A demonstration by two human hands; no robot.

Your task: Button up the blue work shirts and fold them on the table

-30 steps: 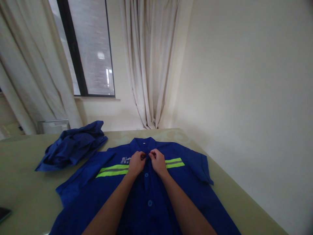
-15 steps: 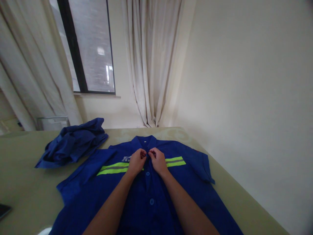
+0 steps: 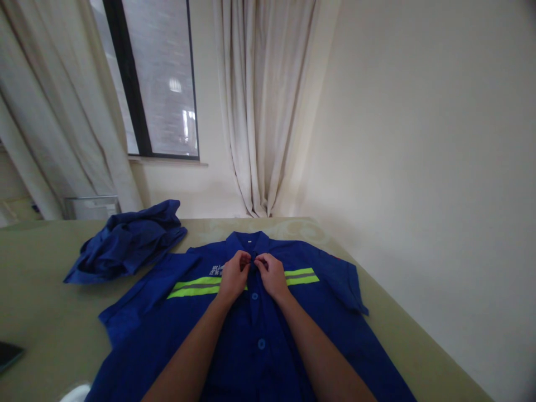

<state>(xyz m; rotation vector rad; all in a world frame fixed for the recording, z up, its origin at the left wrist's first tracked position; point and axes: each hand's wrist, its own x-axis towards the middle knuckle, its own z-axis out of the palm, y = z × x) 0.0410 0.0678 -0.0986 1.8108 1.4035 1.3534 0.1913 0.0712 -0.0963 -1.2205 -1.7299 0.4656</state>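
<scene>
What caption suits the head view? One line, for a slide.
Left hand and right hand pinch the upper placket of a blue work shirt spread on a table, crumpled blue garment alongside.

A dark-framed window gives dim daylight — pale curtains hang on both sides of it. Right of the window runs a cream wall; below the window, an olive table.
</scene>
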